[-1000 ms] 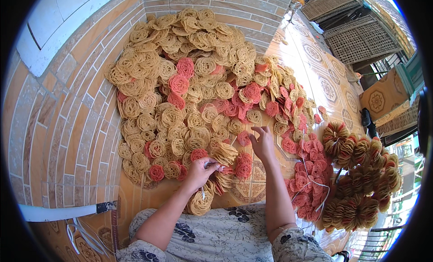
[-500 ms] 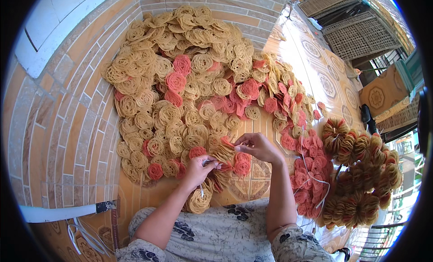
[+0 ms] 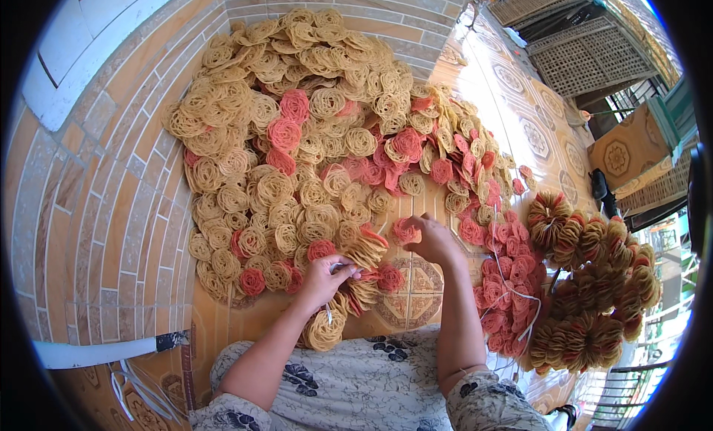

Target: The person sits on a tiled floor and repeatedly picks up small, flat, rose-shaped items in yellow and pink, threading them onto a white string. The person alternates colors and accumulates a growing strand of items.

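My left hand (image 3: 327,277) is closed on a strung stack of lacy, noodle-like discs (image 3: 365,250), mostly tan with a pink one near the top. A thin pale strand sticks out at the stack's upper end. More tan discs (image 3: 324,330) hang below my left hand, close to my lap. To the right, my right hand (image 3: 437,244) pinches a single pink lacy disc (image 3: 405,231) by its edge, slightly apart from the stack. Another pink disc (image 3: 391,277) lies on the tiles beside the stack.
A wide heap of tan and pink discs (image 3: 286,197) spreads against the brick wall (image 3: 111,208). At right lie a pile of pink discs (image 3: 509,282), white string (image 3: 536,312) and finished-looking strung bundles (image 3: 587,282). Woven panels (image 3: 587,56) stand at the far right.
My right hand has let go of the stack's top and moved slightly right, and now holds a pink disc lifted from the tiles. My left hand keeps its hold.
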A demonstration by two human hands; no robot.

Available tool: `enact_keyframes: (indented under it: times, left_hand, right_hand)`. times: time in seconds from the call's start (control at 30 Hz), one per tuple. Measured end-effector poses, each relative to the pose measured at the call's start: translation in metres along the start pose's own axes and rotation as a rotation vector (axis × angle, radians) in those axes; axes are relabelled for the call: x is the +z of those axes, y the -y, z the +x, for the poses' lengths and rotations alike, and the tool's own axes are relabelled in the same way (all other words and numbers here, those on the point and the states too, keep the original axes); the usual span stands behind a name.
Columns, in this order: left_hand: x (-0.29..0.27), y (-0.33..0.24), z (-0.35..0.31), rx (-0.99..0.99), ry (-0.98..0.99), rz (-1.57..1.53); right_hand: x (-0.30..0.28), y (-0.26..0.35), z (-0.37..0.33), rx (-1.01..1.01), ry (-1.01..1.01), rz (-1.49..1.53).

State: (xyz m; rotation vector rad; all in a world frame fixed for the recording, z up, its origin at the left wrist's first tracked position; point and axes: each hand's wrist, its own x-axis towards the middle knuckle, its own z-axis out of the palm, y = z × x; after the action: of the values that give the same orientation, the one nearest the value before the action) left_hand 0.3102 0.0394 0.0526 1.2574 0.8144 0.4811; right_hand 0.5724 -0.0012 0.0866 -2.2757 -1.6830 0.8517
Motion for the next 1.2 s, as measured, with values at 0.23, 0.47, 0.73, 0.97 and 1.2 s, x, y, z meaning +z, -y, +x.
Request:
enact_keyframes:
  times: [0.23, 0.47, 0.73, 0.97, 1.2]
  left_hand:
    - [-0.001, -0.003, -0.001, -0.010, 0.006, -0.008]
    - [0.002, -0.009, -0.004, -0.054, 0.032, -0.016]
    - [0.000, -0.004, -0.001, 0.037, 0.011, -0.053]
    - [-0.003, -0.020, -0.005, 0.187, -0.041, 0.233]
    - [-0.058, -0.071, -0.083, 0.124, -0.372, -0.254]
  right_hand:
    - [0.008, 0.008, 0.001, -0.078, 0.146, 0.046]
    - [-0.016, 0.017, 0.004, -0.114, -0.160, 0.822]
    - [-0.026, 0.046, -0.006, -0.248, -0.022, 0.818]
    - [-0.037, 0.077, -0.032, -0.337, -0.105, 0.961]
    - [-0.084, 0.048, -0.115, -0.238, -0.522, 0.721]
